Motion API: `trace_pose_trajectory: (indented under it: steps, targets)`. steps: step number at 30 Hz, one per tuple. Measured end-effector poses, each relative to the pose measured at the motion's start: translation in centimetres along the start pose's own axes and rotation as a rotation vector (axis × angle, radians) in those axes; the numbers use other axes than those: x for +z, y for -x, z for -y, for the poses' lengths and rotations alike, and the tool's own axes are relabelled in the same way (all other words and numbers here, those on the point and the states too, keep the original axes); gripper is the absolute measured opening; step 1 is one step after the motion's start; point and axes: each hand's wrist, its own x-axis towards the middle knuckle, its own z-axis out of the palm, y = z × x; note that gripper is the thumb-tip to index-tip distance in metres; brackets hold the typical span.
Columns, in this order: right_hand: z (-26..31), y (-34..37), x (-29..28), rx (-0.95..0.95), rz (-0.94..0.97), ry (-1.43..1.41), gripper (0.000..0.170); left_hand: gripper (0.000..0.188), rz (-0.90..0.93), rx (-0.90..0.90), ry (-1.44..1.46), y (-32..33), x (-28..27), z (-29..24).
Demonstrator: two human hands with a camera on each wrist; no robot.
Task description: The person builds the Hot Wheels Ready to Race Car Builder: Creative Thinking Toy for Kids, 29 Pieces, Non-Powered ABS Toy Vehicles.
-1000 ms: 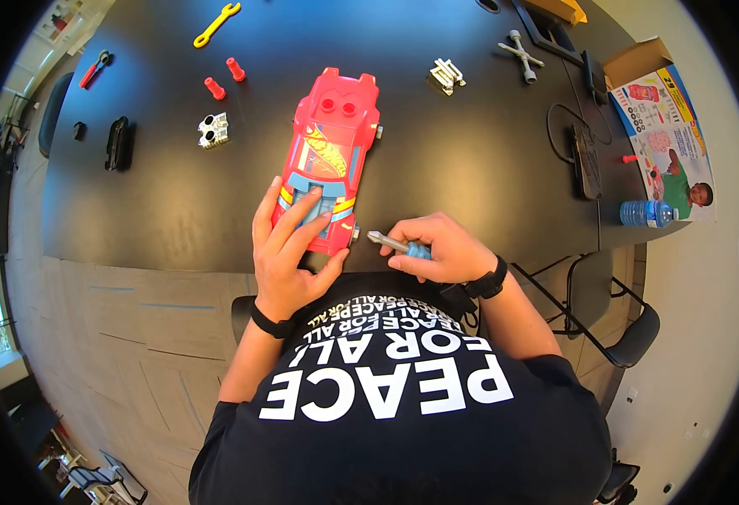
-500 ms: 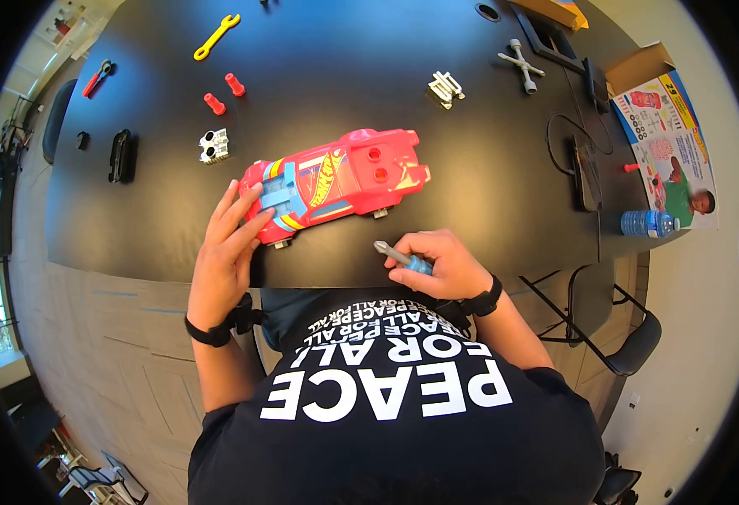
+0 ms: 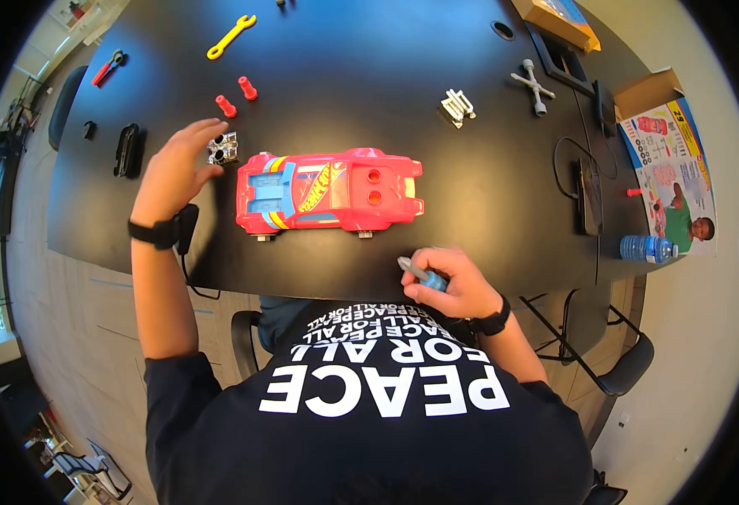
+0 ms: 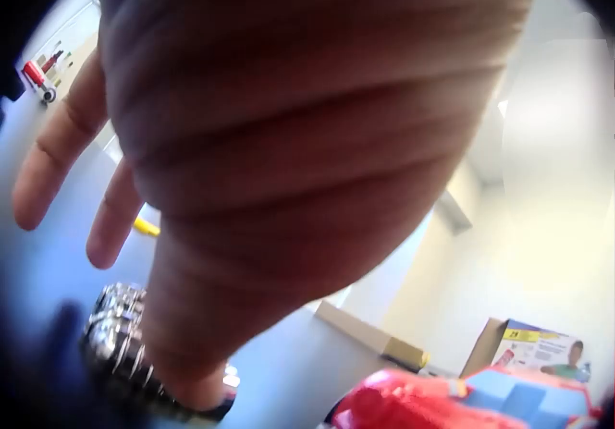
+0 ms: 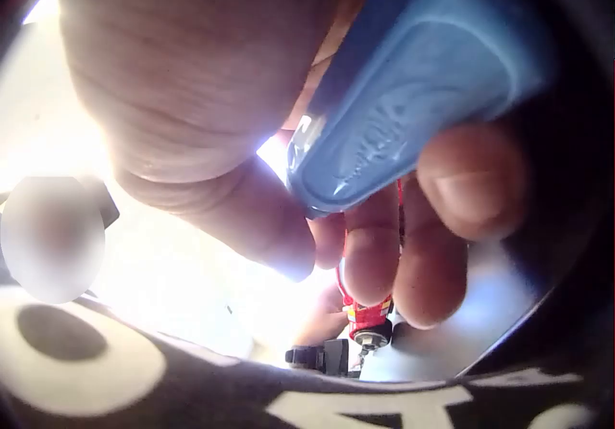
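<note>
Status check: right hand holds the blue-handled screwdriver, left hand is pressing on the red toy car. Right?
Left hand is wrong. The head view shows the left hand off the red toy car, by the chrome part; contact there is unclear. The right hand does hold the blue-handled screwdriver.

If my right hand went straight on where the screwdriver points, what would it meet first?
Probably the near side of the red toy car, though the screwdriver's height above the table is unclear.

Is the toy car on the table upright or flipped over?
Upright: the red plastic toy car has its yellow logo decal and light-blue panel facing up.
</note>
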Motion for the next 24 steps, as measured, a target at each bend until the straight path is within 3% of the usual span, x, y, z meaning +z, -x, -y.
trace_pose_trajectory:
  steps: [2,4,6,7,8,10,11,12,13,15,16,19,21,24]
  targets:
    - [0.8,0.5,-0.6,-0.229,-0.038,0.262,0.016,0.067,0.077,-0.062,-0.023,-0.6,0.9,-0.1]
    - [2.3,1.6,-1.7,-0.2,-0.067,0.273,0.016,0.071,0.162,-0.111,-0.042,-0.9,0.7,-0.3]
    - [3.5,2.5,-2.7,-0.271,-0.183,0.339,0.016,0.076,0.09,-0.138,-0.051,-0.1,0.1,-0.4]
    - [3.9,2.5,-3.1,-0.354,-0.236,0.347,0.017,0.067,-0.051,-0.042,-0.047,0.1,0.4,0.4]
    - [4.7,2.4,-3.1,-0.355,-0.241,0.349,0.017,0.067,-0.052,-0.037,-0.046,-0.3,-0.7,-1.8]
    - [6.3,1.8,-2.7,-0.461,-0.437,0.478,0.023,0.049,-0.203,-0.316,0.68,-0.5,-2.8,-7.6]
    - [6.2,1.0,-2.9,-0.522,-0.434,0.545,0.036,0.037,-0.221,-0.271,0.894,-0.4,-2.6,-9.0]
    - [6.5,0.4,-2.5,-0.523,-0.431,0.547,0.036,0.032,-0.28,-0.2,0.936,-0.7,-2.0,-11.1]
    - [6.9,-0.5,-1.7,-0.504,-0.479,0.538,0.043,0.026,-0.321,-0.159,0.95,-1.2,-0.7,-13.8]
    - [7.3,-2.7,-0.1,-0.49,-0.516,0.532,0.049,0.044,-0.248,-0.22,0.598,-2.4,-0.9,-18.1]
    - [7.2,-4.1,0.4,-0.574,-0.532,0.535,0.054,0.046,-0.171,-0.243,0.58,-2.9,-0.4,-19.4]
    - [6.3,-7.0,1.0,-0.657,-0.519,0.563,0.06,0.036,-0.235,-0.115,0.42,-3.1,3.3,-20.0]
    - [5.7,-8.0,0.4,-0.66,-0.459,0.604,0.056,0.039,-0.129,-0.178,0.503,-3.0,4.0,-20.2]
    - [5.4,-8.2,-0.1,-0.582,-0.461,0.595,0.049,0.044,-0.049,-0.111,0.396,-1.7,3.0,-19.2]
